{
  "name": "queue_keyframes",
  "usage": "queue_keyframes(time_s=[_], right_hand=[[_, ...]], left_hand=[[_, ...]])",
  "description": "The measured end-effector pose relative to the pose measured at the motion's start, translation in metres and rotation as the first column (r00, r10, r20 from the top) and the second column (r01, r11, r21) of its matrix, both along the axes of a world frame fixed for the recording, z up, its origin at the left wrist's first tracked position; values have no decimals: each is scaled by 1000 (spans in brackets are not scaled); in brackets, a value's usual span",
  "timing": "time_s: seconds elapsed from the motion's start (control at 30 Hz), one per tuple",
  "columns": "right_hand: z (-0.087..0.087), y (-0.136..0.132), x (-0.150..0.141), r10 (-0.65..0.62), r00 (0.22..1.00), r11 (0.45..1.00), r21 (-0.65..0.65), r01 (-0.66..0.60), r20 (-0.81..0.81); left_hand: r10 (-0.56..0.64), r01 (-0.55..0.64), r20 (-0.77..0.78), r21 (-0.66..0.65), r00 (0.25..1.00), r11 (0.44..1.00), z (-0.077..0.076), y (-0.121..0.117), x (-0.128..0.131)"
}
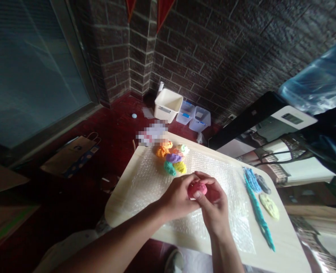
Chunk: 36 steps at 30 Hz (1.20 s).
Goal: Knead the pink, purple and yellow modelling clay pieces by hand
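A pink lump of modelling clay (197,189) is cupped between my two hands above the table. My left hand (179,195) closes round its left side, while my right hand (215,199) curls over it with the thumb pressed on its front. Just beyond my hands lies a cluster of coloured clay lumps, among them an orange lump (162,152), a purple lump (174,157), a green lump (169,168) and a yellow lump (180,167). Bubble wrap (150,182) lies flat under the cluster and my hands.
On the table's right side (287,235) are a long teal clay roll (259,212), a blue lump (253,180), a grey lump (263,184) and a pale yellow lump (269,206). A cream bin (168,110) and clear boxes (199,119) stand by the wall. A paper bag (68,157) lies left.
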State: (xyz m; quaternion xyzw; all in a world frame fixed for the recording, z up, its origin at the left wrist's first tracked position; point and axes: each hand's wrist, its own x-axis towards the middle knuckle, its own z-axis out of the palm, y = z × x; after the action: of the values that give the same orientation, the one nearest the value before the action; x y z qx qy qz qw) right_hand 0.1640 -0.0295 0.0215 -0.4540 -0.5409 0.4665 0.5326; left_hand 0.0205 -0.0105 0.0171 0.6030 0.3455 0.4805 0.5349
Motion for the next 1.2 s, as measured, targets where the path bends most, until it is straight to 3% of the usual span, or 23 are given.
queue_keyframes(time_s=[0.07,0.17,0.3,0.43,0.6,0.73,1.0,1.2], right_hand=[[0,1,-3,-76,997,997,3,76,27],[1,1,-7,-59,996,998,-7,60,63],[4,-2,-4,-2,993,995,-104,-10,-116],[5,-2,-2,17,961,985,-161,-64,-276],[3,-8,-10,123,974,956,-240,-167,-189],[0,-9,-10,126,984,951,-268,-157,-129],[0,-10,-9,133,977,960,-224,-169,-168],[4,-5,-1,154,986,979,-122,-161,-61]], left_hand=[[39,-36,-54,50,998,998,-4,0,1],[15,-9,-75,89,997,996,-4,0,1],[-70,69,-25,-31,997,997,2,-1,-2],[-22,18,-27,-124,999,992,6,-2,-2],[-50,44,-117,-52,992,998,4,-2,0],[-72,65,-112,-65,991,996,4,-2,1],[-65,64,-6,-44,998,997,6,-2,2],[-204,257,263,-185,943,949,9,-1,1]])
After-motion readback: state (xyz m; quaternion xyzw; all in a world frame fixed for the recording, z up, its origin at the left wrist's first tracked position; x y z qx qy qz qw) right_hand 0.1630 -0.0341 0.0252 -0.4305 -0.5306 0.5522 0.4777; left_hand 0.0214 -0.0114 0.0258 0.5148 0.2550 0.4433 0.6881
